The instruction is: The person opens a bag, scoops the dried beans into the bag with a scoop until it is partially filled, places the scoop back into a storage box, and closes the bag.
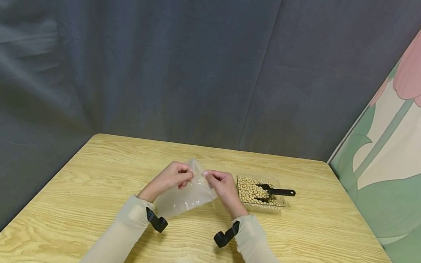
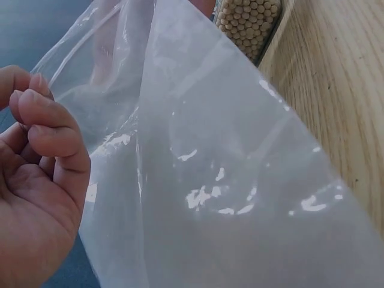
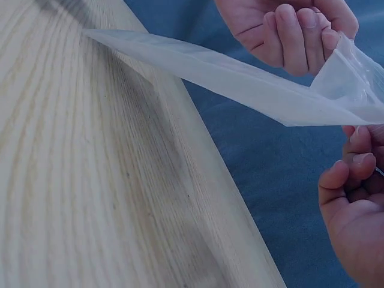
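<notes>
A clear plastic bag [image 1: 186, 196] hangs between the two hands above the table, its body slanting down to the left. My left hand [image 1: 176, 175] pinches one side of the bag's top edge between thumb and curled fingers. On the opposite side my right hand [image 1: 223, 185] pinches the edge the same way. In the left wrist view the bag [image 2: 240, 180] looks flat, with creases and shiny spots and nothing visible inside. The right wrist view shows the bag [image 3: 216, 75] nearly edge-on, the top bunched near the fingers.
Right of my right hand stands a clear plastic box [image 1: 258, 208] of round pale-yellow beans [image 1: 247, 187]. A black scoop [image 1: 282, 192] lies in the beans, its handle over the right rim. The wooden table [image 1: 117, 169] meets a dark curtain [image 1: 179, 62] behind.
</notes>
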The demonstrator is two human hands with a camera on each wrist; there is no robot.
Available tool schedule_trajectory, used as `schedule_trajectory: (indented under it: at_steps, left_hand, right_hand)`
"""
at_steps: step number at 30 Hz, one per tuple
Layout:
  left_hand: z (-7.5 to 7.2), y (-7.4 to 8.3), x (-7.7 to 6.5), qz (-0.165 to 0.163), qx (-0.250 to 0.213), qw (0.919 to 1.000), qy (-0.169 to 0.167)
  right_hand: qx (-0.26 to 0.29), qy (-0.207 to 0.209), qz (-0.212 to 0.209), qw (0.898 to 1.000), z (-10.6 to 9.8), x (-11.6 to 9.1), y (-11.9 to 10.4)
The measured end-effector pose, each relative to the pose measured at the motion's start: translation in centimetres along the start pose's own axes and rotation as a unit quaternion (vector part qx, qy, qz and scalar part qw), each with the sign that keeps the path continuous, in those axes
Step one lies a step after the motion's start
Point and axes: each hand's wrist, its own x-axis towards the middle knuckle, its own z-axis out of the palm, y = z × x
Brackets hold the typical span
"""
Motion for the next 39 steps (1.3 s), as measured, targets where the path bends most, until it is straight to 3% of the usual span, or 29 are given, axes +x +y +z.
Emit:
schedule_trajectory:
  at_steps: [9,13,16,23,33,39]
  left_hand:
    - [-0.3,0.1,-0.3,0.010,0.014,0.9997,-0.020]
    - [-0.5,0.1,-0.4,0.009,0.018,0.9994,-0.029]
    - [-0.6,0.0,-0.5,0.004,0.018,0.9992,-0.034]
    - [-1.0,-0.1,-0.8,0.000,0.016,0.9990,-0.041]
    - [-1.3,-0.5,-0.9,0.000,0.040,0.9985,-0.037]
    - [-1.4,-0.5,-1.0,0.009,0.062,0.9980,-0.011]
  right_hand:
    - [-0.015,0.001,-0.016,1.000,0.1,-1.5,-2.6]
    - [-0.020,0.002,-0.023,1.000,0.1,-1.6,-2.7]
    - [-0.020,0.007,-0.020,1.000,0.0,-1.4,-2.4]
    - [-0.032,0.037,-0.031,0.998,-0.4,0.4,0.4]
    - [-0.046,0.039,-0.028,0.998,-1.1,0.6,0.7]
    - [-0.032,0.022,-0.017,0.999,-1.2,0.5,0.5]
